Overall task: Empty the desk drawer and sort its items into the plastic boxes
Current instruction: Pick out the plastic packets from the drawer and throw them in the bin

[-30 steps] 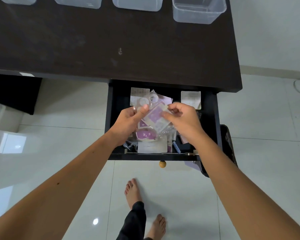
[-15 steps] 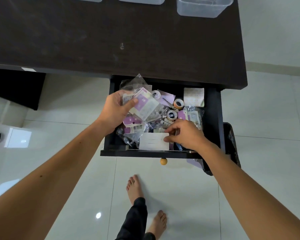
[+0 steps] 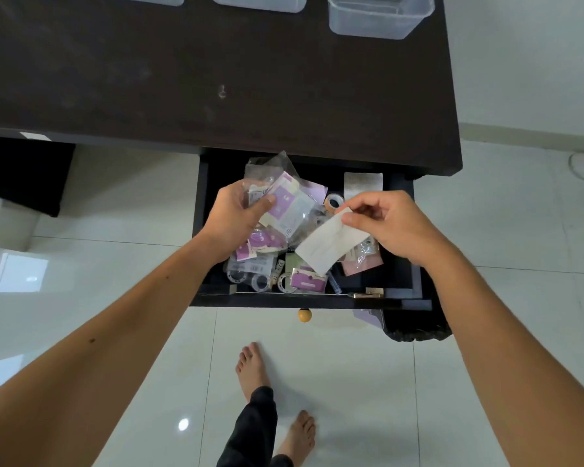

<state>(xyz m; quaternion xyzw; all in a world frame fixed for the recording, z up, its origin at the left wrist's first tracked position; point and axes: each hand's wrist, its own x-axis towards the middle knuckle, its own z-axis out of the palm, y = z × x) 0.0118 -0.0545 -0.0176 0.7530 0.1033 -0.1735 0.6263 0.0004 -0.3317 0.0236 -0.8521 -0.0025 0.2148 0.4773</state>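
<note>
Both hands are reaching over the open drawer (image 3: 203,230). The left hand (image 3: 236,219) is gripping a bundle of clear packets (image 3: 285,200), thumb pressing on top. The right hand (image 3: 390,222) is pinching a white paper slip (image 3: 327,246) by its upper end; the slip is slanting down-left above the drawer's clutter.

Single head view, steep downward look over open drawer (image 3: 201,230) and desk (image 3: 216,79) (close range).
</note>
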